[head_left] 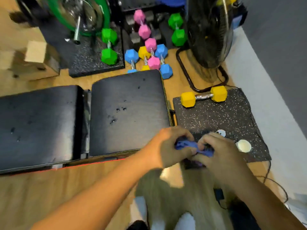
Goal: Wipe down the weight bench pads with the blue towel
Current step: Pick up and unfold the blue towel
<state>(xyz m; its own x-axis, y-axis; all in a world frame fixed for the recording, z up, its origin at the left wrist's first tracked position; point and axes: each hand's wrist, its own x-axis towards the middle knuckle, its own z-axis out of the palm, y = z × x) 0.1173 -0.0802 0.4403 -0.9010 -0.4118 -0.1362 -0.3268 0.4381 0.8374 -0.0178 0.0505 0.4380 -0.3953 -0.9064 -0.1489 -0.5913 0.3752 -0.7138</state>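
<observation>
1. Both hands' grip pinches the blue towel (191, 147) bunched between them: left hand (167, 146), right hand (221, 151), over the speckled mat (232, 117).
2. Bench pads lie up and left of the towel; the near pad (129, 113) just beside the left hand, the far pad (38, 125) beyond.
3. Their long axis runs left to right.
4. Small dark spots (119, 110) mark the near pad.

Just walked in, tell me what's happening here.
A person is bunching the blue towel between the left hand and right hand, just above the speckled floor mat to the right of the weight bench. The towel is not on the bench yet. Dark droplets or marks still dot the near pad and the long pad, so wiping looks about to begin.
</observation>
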